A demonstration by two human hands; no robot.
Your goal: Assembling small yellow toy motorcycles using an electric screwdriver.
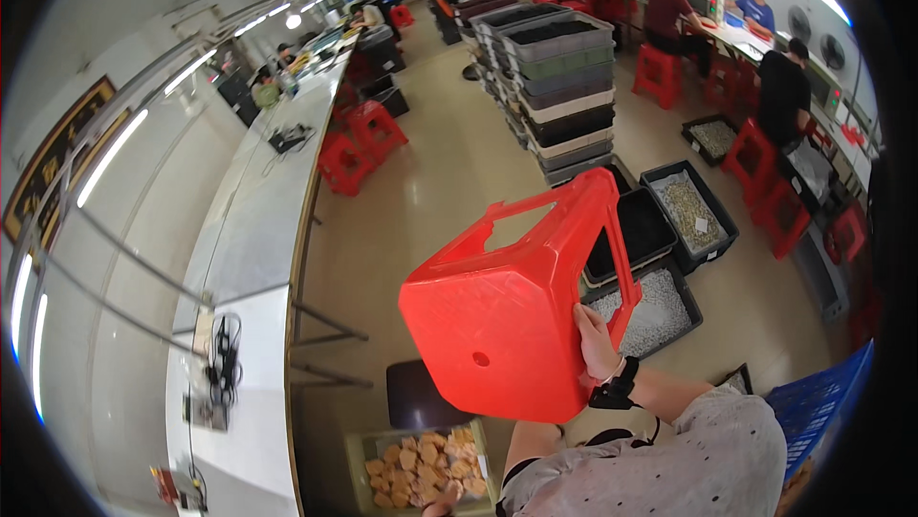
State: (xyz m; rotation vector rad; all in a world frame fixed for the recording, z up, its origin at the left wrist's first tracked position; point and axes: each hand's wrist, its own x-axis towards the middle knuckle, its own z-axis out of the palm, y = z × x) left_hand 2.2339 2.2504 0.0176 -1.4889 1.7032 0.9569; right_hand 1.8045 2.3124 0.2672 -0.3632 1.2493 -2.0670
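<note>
Bright, even light comes from long ceiling tube lamps (115, 155) at left. Sharp centre, soft shadows; fisheye bends edges into a black rim.

Right hand (595, 340) raised, fingers curled in a grip.

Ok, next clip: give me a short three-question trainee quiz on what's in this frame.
1. True or false: the right hand grips the red plastic stool by a leg, lifted off the floor.
2. What fills the green tray below the stool? A) tan flat pieces B) white pellets C) black cables
3. Fill in: the grey crates across the aisle are ____ in a tall pile.

Key: 1 true; 2 A; 3 stacked. The left hand is not clearly visible.
</note>
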